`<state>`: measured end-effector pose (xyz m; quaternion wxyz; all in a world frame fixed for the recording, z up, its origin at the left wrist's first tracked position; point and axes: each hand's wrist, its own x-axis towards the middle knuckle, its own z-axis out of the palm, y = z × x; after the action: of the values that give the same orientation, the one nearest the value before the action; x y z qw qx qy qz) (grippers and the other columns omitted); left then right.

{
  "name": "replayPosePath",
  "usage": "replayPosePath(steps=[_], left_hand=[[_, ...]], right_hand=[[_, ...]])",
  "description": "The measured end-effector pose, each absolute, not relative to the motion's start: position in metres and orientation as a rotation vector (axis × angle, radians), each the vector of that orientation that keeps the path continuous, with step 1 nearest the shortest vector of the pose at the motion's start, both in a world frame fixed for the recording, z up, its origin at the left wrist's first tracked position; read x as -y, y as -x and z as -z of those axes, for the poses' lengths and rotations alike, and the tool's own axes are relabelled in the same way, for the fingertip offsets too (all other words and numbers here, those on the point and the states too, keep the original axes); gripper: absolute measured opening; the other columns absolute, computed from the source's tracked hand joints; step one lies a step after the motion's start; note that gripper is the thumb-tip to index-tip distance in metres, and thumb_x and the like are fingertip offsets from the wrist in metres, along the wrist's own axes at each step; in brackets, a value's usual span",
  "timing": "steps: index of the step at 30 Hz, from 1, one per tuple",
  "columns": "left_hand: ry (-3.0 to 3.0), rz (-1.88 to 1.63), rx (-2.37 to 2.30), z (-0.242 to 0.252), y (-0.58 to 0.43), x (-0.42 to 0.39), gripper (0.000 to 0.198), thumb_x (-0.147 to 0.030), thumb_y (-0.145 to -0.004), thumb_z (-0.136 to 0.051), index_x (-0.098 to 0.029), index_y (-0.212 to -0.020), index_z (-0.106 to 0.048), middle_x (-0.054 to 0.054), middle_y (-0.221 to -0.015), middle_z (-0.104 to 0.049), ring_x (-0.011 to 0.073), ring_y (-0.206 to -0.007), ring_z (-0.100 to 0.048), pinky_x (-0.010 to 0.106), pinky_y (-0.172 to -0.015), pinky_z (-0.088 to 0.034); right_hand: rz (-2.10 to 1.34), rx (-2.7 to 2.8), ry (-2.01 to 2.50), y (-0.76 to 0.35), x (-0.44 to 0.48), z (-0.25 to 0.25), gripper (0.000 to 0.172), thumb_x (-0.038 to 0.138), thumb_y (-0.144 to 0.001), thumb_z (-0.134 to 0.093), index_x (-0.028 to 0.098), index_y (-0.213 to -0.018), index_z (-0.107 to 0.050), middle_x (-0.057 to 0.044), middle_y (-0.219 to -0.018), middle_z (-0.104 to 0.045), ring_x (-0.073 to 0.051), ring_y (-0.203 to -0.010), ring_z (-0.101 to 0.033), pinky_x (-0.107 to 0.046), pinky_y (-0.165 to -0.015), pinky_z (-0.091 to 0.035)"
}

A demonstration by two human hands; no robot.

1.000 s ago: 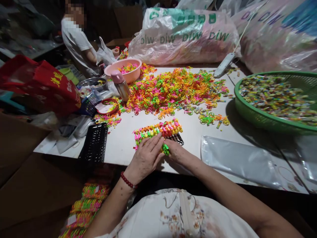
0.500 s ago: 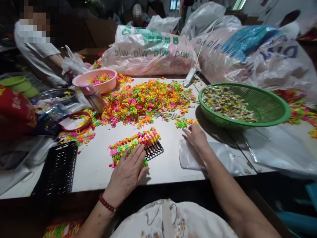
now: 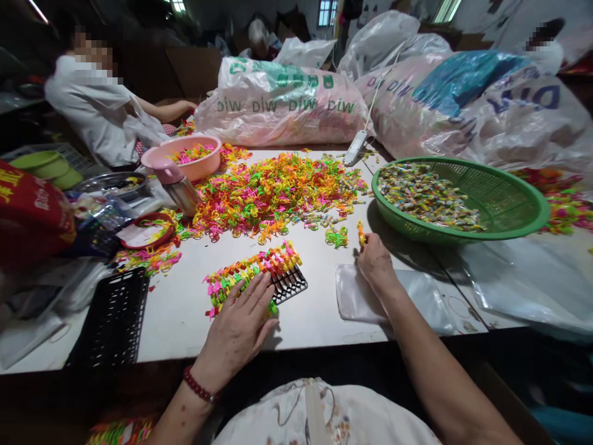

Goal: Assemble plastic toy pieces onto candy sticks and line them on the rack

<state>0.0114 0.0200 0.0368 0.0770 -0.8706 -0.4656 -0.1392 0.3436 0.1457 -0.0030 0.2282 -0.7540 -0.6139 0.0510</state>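
My left hand (image 3: 238,318) lies flat, fingers stretched out, over a small black grid rack (image 3: 293,283). Rows of small bright plastic pieces (image 3: 252,262) in pink, yellow, green and red stand in it, leaving the rack's right end bare. My right hand (image 3: 376,262) pinches a small orange-yellow plastic piece (image 3: 361,233) upright, above the table's right half. Left of that hand lies a little cluster of green pieces (image 3: 336,237). A large heap of similar plastic pieces (image 3: 273,188) spreads behind both hands. Clear plastic bags (image 3: 393,296) lie under my right wrist.
A green basket (image 3: 514,213) of small wrapped pieces stands at right. On the left are a pink basin (image 3: 208,164), a flask (image 3: 178,188), a red dish (image 3: 148,238) and a black crate (image 3: 111,315). Big filled sacks (image 3: 287,114) line the back. A co-worker (image 3: 92,111) sits at far left.
My right hand has drawn back slightly from the small cluster and now holds up an orange-yellow plastic piece. My left hand stays on the rack. The co-worker's arm now reaches toward the sacks.
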Motion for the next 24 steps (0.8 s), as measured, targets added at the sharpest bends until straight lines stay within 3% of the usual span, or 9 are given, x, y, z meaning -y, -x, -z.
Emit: replayPosePath(steps=[4,10,18,24], left_hand=[[2.619,0.39,1.432,-0.036,-0.011,-0.02,0.05,-0.036,-0.094,-0.048,-0.014,-0.139,-0.046,0.011,-0.154,-0.034,0.0259,-0.143,-0.032,0.046,-0.116,-0.028],[2.651,0.329,1.482,-0.037,-0.01,-0.019,0.062,-0.038,-0.095,-0.047,-0.01,-0.148,-0.032,0.013,-0.157,-0.028,0.0249,-0.147,-0.023,0.045,-0.119,-0.023],[2.664,0.352,1.494,-0.036,-0.009,-0.018,0.072,-0.038,-0.093,-0.048,-0.006,-0.151,-0.02,0.015,-0.157,-0.028,0.0247,-0.148,-0.019,0.044,-0.12,-0.02],[2.677,0.331,1.504,-0.04,-0.01,-0.017,0.071,-0.037,-0.093,-0.047,-0.008,-0.152,-0.02,0.014,-0.158,-0.026,0.0252,-0.148,-0.019,0.046,-0.121,-0.018]], right_hand=[[-0.581,1.734,1.637,-0.297,-0.109,0.002,0.017,0.028,-0.09,-0.05,0.018,-0.103,-0.056,-0.007,-0.085,-0.065,-0.021,-0.072,-0.062,-0.031,-0.067,-0.048],[-1.181,1.746,1.16,-0.222,-0.074,0.016,0.025,0.045,-0.091,-0.054,0.02,-0.097,-0.058,-0.004,-0.087,-0.066,-0.017,-0.071,-0.063,-0.029,-0.064,-0.053],[-0.969,2.016,0.992,-0.185,-0.067,0.031,0.011,0.022,-0.09,-0.048,0.018,-0.092,-0.059,-0.006,-0.084,-0.063,-0.018,-0.073,-0.057,-0.029,-0.069,-0.047],[-0.911,2.174,0.892,-0.193,-0.076,0.033,0.016,0.011,-0.085,-0.046,0.017,-0.092,-0.058,-0.007,-0.089,-0.062,-0.019,-0.081,-0.055,-0.031,-0.077,-0.047]])
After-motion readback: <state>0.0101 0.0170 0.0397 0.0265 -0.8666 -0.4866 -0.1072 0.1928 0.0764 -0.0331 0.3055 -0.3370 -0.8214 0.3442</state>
